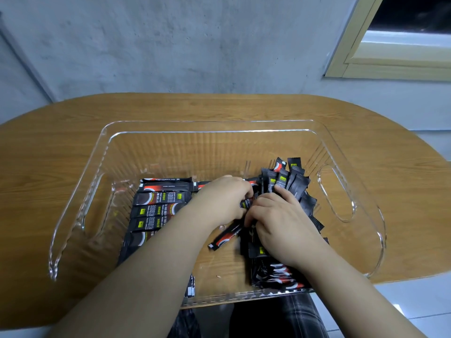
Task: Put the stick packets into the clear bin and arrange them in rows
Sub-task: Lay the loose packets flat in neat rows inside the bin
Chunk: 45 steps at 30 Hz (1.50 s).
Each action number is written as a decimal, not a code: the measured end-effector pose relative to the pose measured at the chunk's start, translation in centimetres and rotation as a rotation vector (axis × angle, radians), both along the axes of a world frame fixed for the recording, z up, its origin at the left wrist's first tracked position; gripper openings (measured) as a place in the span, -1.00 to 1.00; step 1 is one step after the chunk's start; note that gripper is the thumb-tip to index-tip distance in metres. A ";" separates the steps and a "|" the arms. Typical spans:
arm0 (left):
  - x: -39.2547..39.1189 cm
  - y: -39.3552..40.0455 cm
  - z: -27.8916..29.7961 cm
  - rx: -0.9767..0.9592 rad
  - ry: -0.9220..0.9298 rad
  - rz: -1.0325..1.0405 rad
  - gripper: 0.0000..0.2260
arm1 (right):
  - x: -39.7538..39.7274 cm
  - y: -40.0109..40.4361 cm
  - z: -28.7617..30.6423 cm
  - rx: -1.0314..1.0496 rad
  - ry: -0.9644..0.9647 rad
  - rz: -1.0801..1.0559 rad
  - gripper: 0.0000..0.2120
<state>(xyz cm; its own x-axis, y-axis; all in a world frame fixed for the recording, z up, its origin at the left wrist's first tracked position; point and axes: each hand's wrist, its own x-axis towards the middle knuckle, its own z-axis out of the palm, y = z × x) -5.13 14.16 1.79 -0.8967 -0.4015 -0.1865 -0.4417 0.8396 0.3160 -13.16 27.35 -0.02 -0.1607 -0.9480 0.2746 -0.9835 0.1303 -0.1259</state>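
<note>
Inside the bin (96,152), a row (158,203) of packets is laid flat along the left side, stacked neatly front to back. At the centre, the left hand (224,198) is curled round packets pulled from the heap, and 1 loose packet (225,236) is seen slanting just below it. The right hand (278,220) is clamped on the heap (290,181), which is bunched on end against the right wall.

For this step, a few packets are best drawn off at once, squared at their ends, then set flat beside the finished row with printing aligned. The heap should be steadied so nothing topples into the middle gap.

The bin is carried by a rounded wooden desk (48,147). Behind it a grey concrete wall (170,45) is seen, and a pale window frame (390,59) at upper right.
</note>
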 end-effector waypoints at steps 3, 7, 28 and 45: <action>0.1 0.2 0.3 -0.009 0.002 0.000 -0.69 | 0.1 0.0 0.0 0.000 -0.002 -0.006 -0.63; 0.9 -0.5 0.4 -0.003 -0.023 0.013 -0.73 | 0.1 0.1 0.1 0.012 -0.006 -0.003 -0.62; 2.0 -1.1 1.0 -0.063 -0.096 0.169 -0.67 | 0.1 0.0 0.0 0.013 -0.007 -0.006 -0.62; 2.4 -1.3 2.2 -0.003 -0.050 0.146 -0.79 | 0.1 0.0 0.2 0.030 -0.006 0.003 -0.60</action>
<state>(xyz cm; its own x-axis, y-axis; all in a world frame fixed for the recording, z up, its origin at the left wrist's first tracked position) -2.72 12.87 3.97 -0.8183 -0.5278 -0.2278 -0.5744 0.7662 0.2882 -13.10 27.36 0.18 -0.1593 -0.9564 0.2449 -0.9831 0.1311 -0.1275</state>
